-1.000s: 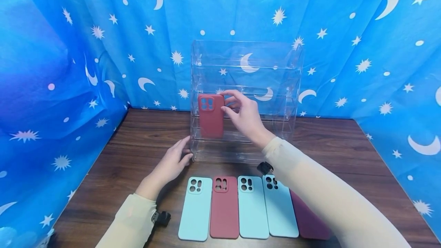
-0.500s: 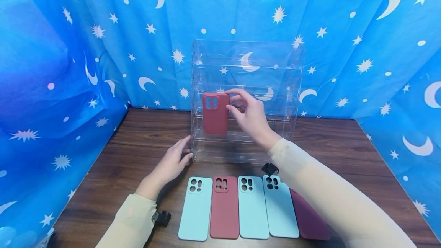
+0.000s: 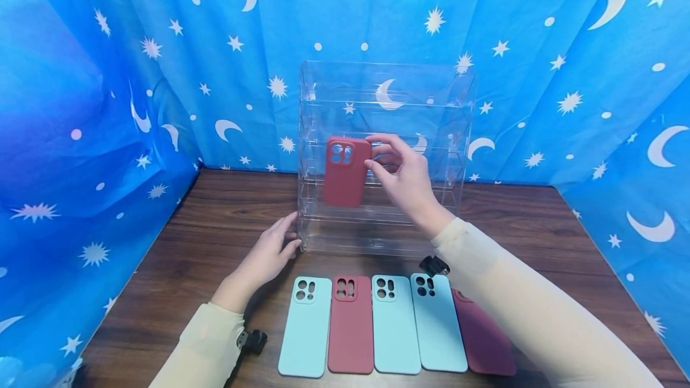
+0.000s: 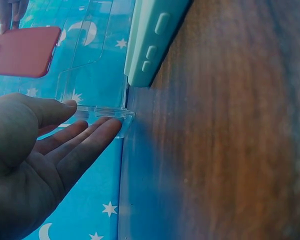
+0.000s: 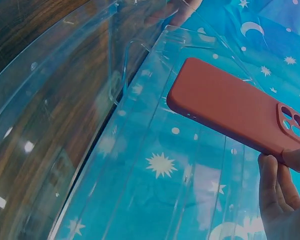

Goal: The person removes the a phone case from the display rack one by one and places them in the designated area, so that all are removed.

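Between thumb and fingers my right hand (image 3: 404, 175) pinches a red phone case (image 3: 347, 181) by its right edge, near the camera cutouts. The case is held upright in front of a clear tiered display rack (image 3: 385, 247). In the right wrist view the case (image 5: 225, 107) appears tilted, with the rack's transparent tiers behind it. My left hand (image 3: 266, 256) rests at the rack's lower left corner, fingers extended. The left wrist view shows those fingertips (image 4: 110, 127) right at the clear plastic corner.
A row of phone cases lies on the wooden table in front of the rack: a mint case (image 3: 305, 334), a red case (image 3: 351, 334), two more mint ones, and a dark red case (image 3: 487, 340) partly under the right sleeve. A blue star-patterned cloth (image 3: 162, 76) surrounds the table.
My right hand has moved the red phone case right and slightly up in front of the rack. My left hand has stayed at the rack's corner.
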The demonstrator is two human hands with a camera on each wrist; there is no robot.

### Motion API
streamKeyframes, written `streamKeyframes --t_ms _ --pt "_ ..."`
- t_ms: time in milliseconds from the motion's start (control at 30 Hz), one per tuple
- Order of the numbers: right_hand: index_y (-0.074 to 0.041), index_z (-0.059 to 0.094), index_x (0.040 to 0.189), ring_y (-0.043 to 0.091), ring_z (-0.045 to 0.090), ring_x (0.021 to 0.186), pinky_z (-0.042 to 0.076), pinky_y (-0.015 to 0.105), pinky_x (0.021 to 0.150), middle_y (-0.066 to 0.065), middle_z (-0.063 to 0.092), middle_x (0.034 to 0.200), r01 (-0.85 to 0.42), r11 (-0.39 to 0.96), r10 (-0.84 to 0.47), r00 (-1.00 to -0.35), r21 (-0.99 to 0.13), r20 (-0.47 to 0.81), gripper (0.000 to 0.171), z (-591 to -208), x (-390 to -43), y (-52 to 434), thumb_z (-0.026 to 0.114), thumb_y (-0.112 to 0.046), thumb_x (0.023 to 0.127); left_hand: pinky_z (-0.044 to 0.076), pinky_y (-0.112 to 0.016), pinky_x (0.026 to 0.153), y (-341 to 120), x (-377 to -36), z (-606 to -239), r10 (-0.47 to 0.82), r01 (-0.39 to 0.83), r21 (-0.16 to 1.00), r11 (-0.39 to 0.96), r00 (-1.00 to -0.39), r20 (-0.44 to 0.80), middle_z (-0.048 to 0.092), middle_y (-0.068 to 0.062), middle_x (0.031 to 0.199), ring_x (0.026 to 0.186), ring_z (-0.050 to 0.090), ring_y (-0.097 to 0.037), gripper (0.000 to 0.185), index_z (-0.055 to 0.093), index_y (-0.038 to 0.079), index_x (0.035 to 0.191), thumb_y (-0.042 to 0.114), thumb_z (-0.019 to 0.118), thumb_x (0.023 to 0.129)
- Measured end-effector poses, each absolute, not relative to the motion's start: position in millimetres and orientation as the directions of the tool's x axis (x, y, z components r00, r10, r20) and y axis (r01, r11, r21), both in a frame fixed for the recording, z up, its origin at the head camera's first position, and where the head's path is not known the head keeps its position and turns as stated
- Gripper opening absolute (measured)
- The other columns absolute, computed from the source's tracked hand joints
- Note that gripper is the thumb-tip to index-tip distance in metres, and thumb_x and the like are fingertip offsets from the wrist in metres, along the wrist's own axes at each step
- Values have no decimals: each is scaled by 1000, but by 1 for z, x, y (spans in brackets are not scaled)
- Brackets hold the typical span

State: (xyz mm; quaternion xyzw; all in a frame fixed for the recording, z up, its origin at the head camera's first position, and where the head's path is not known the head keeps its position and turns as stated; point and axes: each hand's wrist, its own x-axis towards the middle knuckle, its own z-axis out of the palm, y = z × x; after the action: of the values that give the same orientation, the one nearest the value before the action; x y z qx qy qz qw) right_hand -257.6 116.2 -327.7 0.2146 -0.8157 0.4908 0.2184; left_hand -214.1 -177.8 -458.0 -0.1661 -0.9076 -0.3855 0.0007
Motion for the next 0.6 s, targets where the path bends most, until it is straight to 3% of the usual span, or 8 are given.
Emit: streamKeyframes --t_ms 267,500,600 --pt "-25 65 134 17 77 93 68 40 87 3 77 110 -542 466 -119 -822 -700 557 40 -318 -245 137 75 -17 96 65 -23 86 -176 -215 -457 295 289 717 634 -948 120 47 -21 155 126 65 -34 64 30 7 162 9 60 104" --pt "-28 65 134 23 77 94 64 17 81 5 77 114 -485 471 -91 -857 -736 506 42 -319 -222 167 76 -18 95 66 -25 87 -176 -215 -458 299 295 702 648 -946 122 48 -21 153 124 66 -33 65 30 6 162 10 60 104" --pt "-26 65 135 24 77 90 63 15 76 6 78 111 -473 484 -83 -862 -736 500 43 -323 -214 179 76 -16 95 66 -25 87 -177 -214 -458 300 294 704 647 -946 119 47 -21 155 124 66 -33 65 30 6 161 10 60 104"
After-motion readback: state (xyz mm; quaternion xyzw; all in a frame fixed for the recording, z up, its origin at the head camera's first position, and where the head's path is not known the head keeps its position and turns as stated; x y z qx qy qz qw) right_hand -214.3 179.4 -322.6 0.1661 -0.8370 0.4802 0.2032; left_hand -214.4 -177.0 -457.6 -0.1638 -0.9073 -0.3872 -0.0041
